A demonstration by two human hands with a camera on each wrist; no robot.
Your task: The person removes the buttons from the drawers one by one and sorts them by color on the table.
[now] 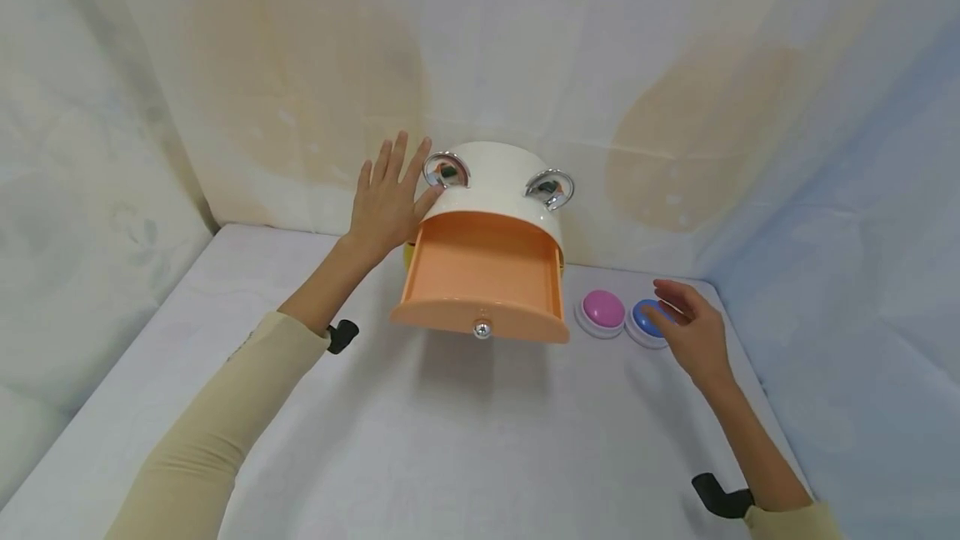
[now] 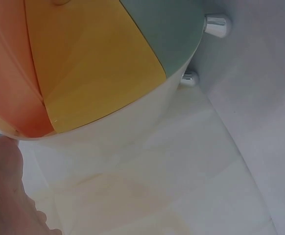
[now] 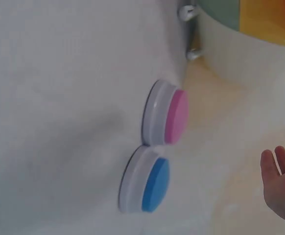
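One white round cabinet [image 1: 501, 173] stands on the table, with one orange drawer [image 1: 482, 277] pulled out and a single silver knob [image 1: 482, 328] on its front. Two chrome rings [image 1: 446, 170] sit on top. Two dome buttons lie beside it: one pink [image 1: 603, 309], one blue [image 3: 154, 185]. Two hands are in sight, one left [image 1: 387, 200] and one right [image 1: 693, 332].

orange drawer [image 1: 483, 273], pink button [image 1: 603, 308], blue button [image 1: 647, 317].

Left hand [image 1: 386, 207] on white organiser [image 1: 491, 182]
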